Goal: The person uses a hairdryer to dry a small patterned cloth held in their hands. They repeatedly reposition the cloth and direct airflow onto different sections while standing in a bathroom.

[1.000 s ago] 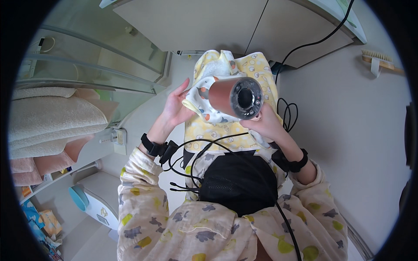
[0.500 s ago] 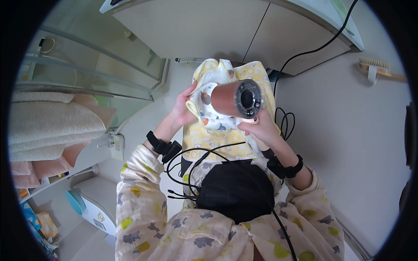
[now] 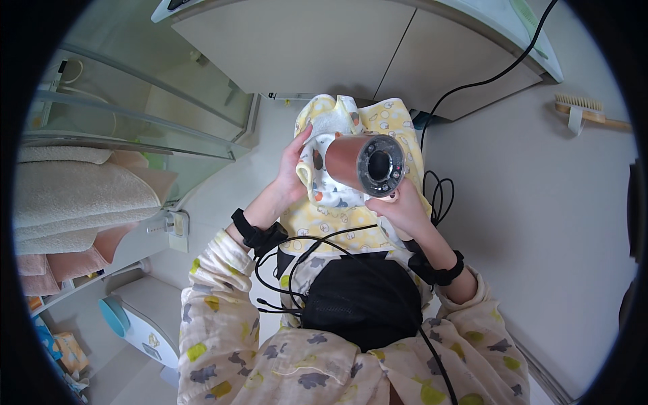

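A copper-coloured hair dryer [image 3: 345, 160] with a dark ring-shaped end is in my right hand [image 3: 407, 209], whose fingers wrap round its mostly hidden handle. The barrel points left over a white cloth piece [image 3: 341, 123] with yellow edging and small coloured prints, perhaps a bib or a baby garment. At the cloth's left side, my left hand [image 3: 291, 169] grips it, the thumb side up along the edge. Both lie above a larger yellow patterned cloth [image 3: 395, 121] spread over my lap. The dryer hides part of the white cloth.
Black cables [image 3: 317, 244] loop over my lap beside a black pouch [image 3: 358, 297]. A cabinet [image 3: 297, 47] stands ahead. Towels [image 3: 81, 196] hang at the left, near a glass shower screen [image 3: 169, 101]. A wooden brush [image 3: 587, 111] hangs on the right wall.
The hair dryer has dropped slightly toward me and its ringed end has turned a little. My left hand has shifted right, with its fingers farther up the white cloth's edge.
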Action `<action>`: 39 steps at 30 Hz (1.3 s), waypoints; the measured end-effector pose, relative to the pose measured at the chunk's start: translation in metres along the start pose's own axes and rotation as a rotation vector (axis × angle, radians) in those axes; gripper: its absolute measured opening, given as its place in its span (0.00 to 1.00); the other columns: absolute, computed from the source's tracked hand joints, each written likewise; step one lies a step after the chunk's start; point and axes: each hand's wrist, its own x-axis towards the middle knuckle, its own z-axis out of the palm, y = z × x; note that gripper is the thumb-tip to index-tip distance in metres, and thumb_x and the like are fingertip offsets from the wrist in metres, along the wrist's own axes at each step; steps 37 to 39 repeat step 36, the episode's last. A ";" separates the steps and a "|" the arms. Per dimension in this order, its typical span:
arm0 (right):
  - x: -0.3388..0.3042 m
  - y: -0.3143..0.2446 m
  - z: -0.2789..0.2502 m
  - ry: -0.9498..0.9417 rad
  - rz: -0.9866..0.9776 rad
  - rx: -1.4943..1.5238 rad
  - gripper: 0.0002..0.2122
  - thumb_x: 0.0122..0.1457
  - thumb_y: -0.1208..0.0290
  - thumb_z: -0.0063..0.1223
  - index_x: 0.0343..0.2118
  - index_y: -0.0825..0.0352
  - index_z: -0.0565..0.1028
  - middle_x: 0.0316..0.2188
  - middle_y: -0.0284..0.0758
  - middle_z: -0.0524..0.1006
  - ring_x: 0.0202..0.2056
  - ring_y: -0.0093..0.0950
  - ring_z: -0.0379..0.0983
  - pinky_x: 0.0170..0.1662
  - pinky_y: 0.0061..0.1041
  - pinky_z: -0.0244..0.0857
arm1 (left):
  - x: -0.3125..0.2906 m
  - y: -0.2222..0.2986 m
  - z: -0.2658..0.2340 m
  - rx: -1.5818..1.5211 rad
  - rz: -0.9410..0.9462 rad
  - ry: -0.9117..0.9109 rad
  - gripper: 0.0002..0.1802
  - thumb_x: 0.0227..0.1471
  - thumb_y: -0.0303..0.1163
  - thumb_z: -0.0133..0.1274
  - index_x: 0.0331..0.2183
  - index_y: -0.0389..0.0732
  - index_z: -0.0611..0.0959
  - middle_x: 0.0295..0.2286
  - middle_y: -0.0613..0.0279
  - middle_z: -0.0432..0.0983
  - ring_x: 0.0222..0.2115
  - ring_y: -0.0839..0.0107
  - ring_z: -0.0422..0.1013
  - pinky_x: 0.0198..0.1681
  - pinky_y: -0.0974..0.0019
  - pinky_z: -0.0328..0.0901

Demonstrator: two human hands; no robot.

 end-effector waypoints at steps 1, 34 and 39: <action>-0.001 0.000 -0.001 0.000 -0.012 -0.017 0.11 0.41 0.81 0.55 0.31 0.73 0.72 0.23 0.31 0.73 0.22 0.17 0.70 0.23 0.17 0.65 | 0.000 -0.001 -0.001 0.022 0.006 0.014 0.23 0.50 0.50 0.46 0.39 0.40 0.75 0.26 0.66 0.71 0.28 0.74 0.68 0.35 0.66 0.66; -0.027 0.000 -0.042 0.136 0.087 0.137 0.10 0.39 0.80 0.54 0.29 0.73 0.73 0.23 0.32 0.75 0.22 0.18 0.72 0.24 0.17 0.66 | 0.032 -0.037 0.024 0.458 0.115 0.406 0.24 0.54 0.48 0.43 0.16 0.39 0.69 0.13 0.62 0.65 0.11 0.73 0.61 0.15 0.68 0.63; -0.028 0.000 -0.044 0.139 0.098 0.135 0.10 0.40 0.80 0.54 0.29 0.73 0.73 0.23 0.32 0.75 0.22 0.18 0.72 0.24 0.18 0.66 | 0.034 -0.040 0.019 0.477 0.116 0.369 0.23 0.53 0.47 0.44 0.16 0.39 0.69 0.12 0.62 0.64 0.11 0.74 0.61 0.15 0.68 0.63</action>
